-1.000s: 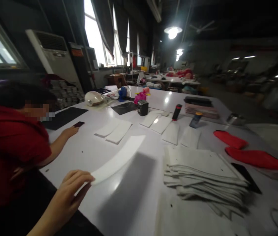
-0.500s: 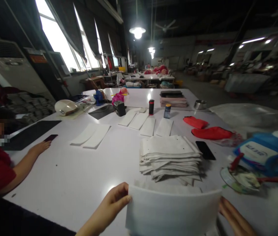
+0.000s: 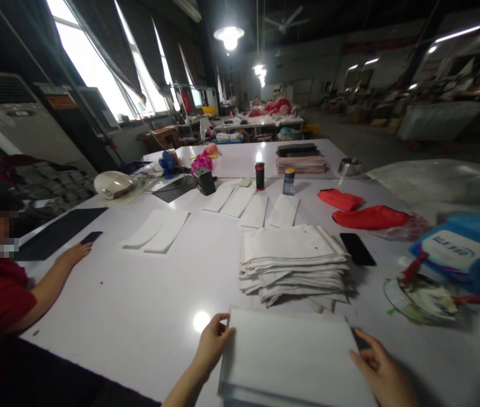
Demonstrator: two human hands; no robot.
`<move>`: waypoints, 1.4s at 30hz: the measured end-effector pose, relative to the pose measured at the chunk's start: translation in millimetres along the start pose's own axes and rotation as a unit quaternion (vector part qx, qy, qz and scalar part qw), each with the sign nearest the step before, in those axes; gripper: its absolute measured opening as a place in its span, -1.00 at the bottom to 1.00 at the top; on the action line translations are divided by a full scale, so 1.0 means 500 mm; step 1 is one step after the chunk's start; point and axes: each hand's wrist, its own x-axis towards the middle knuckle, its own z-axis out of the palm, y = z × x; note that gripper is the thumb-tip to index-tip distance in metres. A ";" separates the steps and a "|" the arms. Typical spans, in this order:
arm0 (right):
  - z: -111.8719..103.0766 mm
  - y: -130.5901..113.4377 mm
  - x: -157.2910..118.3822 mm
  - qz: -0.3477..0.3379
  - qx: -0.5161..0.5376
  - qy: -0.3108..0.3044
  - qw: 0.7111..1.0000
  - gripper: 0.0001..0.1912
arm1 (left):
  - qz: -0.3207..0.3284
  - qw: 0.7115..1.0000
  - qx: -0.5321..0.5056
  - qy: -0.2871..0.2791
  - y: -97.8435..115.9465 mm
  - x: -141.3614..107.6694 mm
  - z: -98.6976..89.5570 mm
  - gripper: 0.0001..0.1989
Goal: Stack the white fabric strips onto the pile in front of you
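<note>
Left hand (image 3: 215,342) and right hand (image 3: 380,364) pinch opposite edges of the white sheet (image 3: 290,356), long axis running crosswise between!

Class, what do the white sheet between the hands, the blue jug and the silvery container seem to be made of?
White sheet: paper, card or fabric, matt; its pale face shows no sharp highlights, so which stays open.
Blue jug: most likely plastic, smooth; its rounded body looks moulded.
Silvery container: probably metal, polished; bright and dark reflections line its curved side.
</note>
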 end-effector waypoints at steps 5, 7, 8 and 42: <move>0.017 0.016 0.000 0.034 0.061 -0.044 0.997 -0.44 | 0.026 0.997 0.069 0.040 -0.011 -0.004 0.008 -0.64; 0.021 0.023 -0.001 0.041 0.068 -0.060 0.995 -0.47 | 0.022 0.996 0.071 0.039 -0.016 -0.003 0.011 -0.64; 0.022 0.027 -0.001 0.044 0.067 -0.066 0.995 -0.48 | 0.022 0.996 0.071 0.039 -0.019 -0.003 0.012 -0.64; 0.026 0.028 -0.005 0.016 0.016 -0.054 0.998 -0.65 | 0.059 0.990 0.124 0.012 -0.039 -0.001 0.022 -0.58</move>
